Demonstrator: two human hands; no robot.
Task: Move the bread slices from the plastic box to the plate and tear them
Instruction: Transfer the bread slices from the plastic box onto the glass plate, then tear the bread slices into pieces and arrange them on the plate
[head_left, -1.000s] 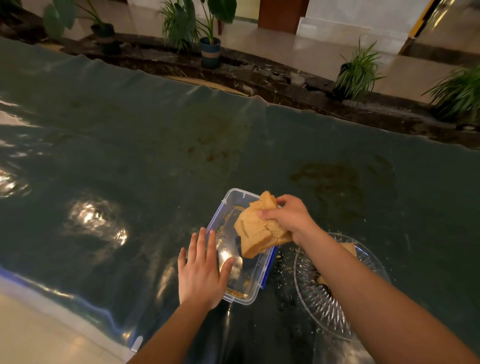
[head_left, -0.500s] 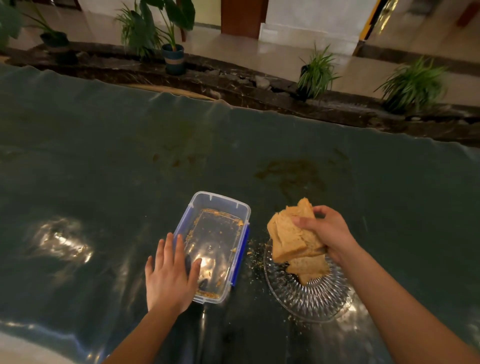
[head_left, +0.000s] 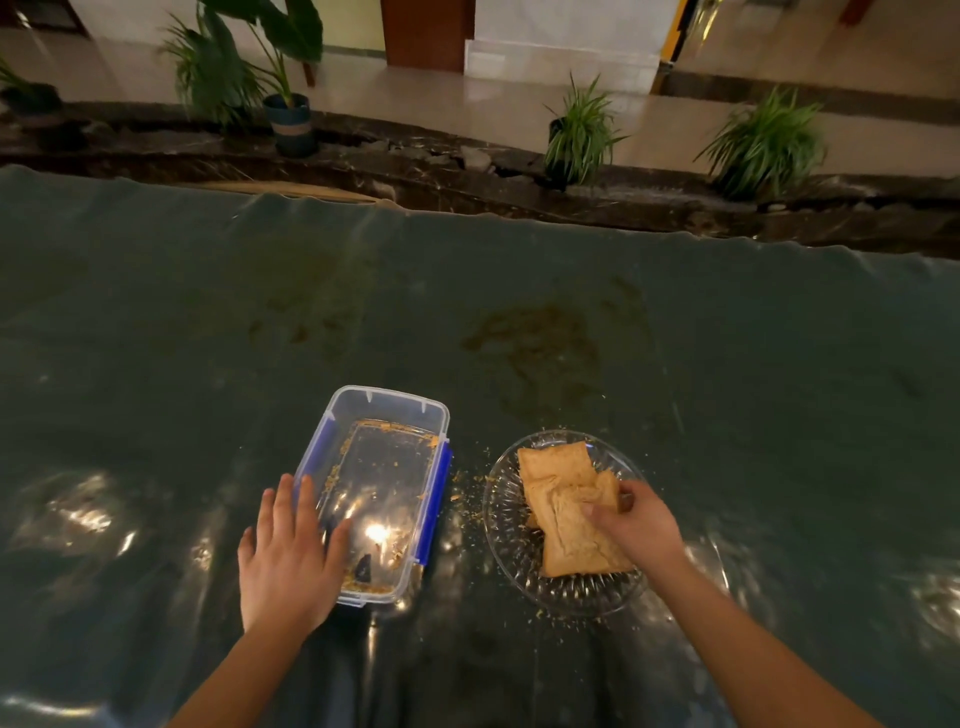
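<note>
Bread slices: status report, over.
Left hand flat against plastic box, crumbs only inside. Right hand gripping bread slices on plate. Untorn. Nothing blocking.

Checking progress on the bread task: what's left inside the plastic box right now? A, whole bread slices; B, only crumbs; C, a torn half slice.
B: the plastic box holds only scattered crumbs, while the bread slices lie on the plate.

A glossy dark green plastic sheet (head_left: 519, 312) is covering the tabletop, wrinkling at its far edge and throwing back glare. The plastic box (head_left: 387, 410) is showing clear, smooth walls with opaque blue clips. The plate (head_left: 501, 525) is looking like ribbed, sparkling cut glass. The bread slices (head_left: 563, 499) are appearing matt, dry and creased, shedding rough crumbs (head_left: 467, 493)
</note>
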